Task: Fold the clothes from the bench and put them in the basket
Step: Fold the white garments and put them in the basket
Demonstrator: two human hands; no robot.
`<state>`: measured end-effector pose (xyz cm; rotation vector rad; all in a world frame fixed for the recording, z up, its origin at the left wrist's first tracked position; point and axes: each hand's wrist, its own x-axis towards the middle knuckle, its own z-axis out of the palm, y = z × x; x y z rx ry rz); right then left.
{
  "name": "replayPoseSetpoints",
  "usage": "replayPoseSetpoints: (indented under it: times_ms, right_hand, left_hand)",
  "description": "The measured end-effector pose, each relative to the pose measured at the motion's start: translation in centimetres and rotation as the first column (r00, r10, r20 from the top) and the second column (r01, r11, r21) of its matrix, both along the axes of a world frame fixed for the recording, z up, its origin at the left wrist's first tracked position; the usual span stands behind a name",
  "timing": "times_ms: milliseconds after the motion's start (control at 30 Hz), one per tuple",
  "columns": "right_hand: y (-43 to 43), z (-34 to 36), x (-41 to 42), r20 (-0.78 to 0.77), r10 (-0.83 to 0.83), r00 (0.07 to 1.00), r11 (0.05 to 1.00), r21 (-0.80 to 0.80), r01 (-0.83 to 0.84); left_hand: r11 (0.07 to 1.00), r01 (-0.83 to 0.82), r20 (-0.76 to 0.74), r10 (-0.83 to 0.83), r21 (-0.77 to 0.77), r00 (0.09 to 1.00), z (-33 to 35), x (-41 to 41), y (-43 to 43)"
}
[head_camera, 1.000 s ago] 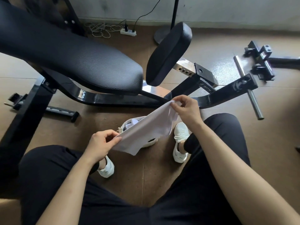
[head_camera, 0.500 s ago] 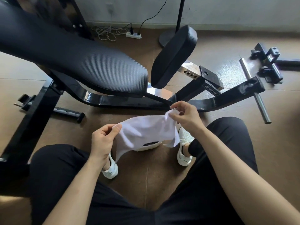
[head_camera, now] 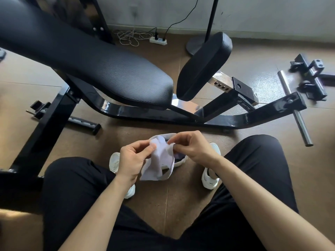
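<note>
Since half a second ago the hands have closed together, doubling the white cloth (head_camera: 160, 160) over. The left hand (head_camera: 133, 160) and right hand (head_camera: 192, 147) each pinch its top edge. It hangs just above the white basket (head_camera: 181, 162) between the shoes (head_camera: 210, 180) — near the black bench (head_camera: 108, 73).

A small gym or workout room was indicated: a black padded bench (head_camera: 108, 73) on a steel frame (head_camera: 154, 115) was set across the far left. A bare steel bar (head_camera: 294, 107) and loose black fittings (head_camera: 311, 77) were left on the brown floor (head_camera: 262, 57) at the right. A power strip (head_camera: 158, 40) was plugged in by the far wall (head_camera: 253, 13).
</note>
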<state>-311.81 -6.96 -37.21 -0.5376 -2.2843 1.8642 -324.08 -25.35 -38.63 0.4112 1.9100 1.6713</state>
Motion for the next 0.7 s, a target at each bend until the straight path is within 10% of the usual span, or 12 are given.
replayPoseSetpoints:
  times_ms: [200,700]
  right_hand:
    - [-0.8,-0.2,-1.1,-0.019,0.01,1.0,0.967,0.254,-0.005]
    - [-1.0,-0.7,-1.2,0.065,-0.061,0.996,0.967,0.251,0.043]
  left_hand:
    - [0.998,0.057,-0.064,-0.056,0.014,0.996,-0.1,0.7,0.5]
    - [0.973,0.23,-0.122,-0.225,0.028,0.967,-0.4,0.7,0.5]
